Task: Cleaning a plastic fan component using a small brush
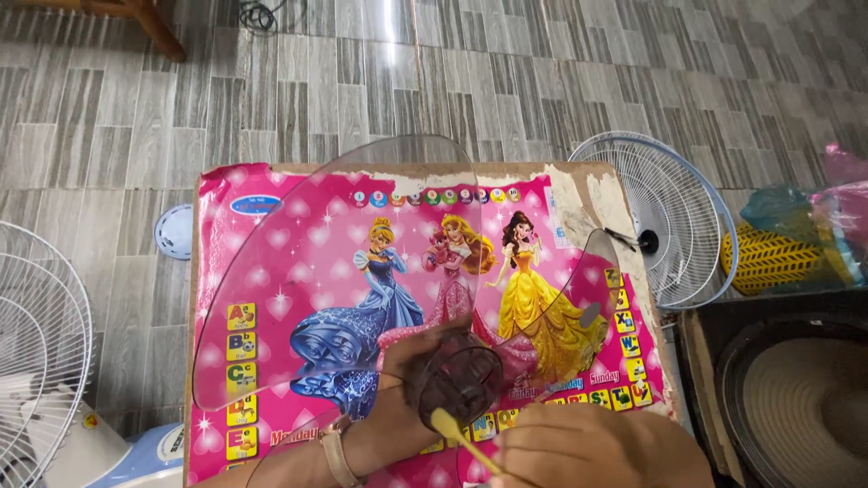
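Left hand [411,389] near centre, wrist bent, fingers curled in a closed grip. Right hand [579,447] near right, fingers pinched shut.

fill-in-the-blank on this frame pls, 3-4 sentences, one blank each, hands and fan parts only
1. The left hand holds a clear fan blade by its ____.
2. The right hand holds a thin ____ stick at the hub.
3. The blade lies over a small table with a ____ cartoon cover.
4. A white wire fan guard lies on the ____ beside the table.

Missing words: hub; yellow; pink; floor
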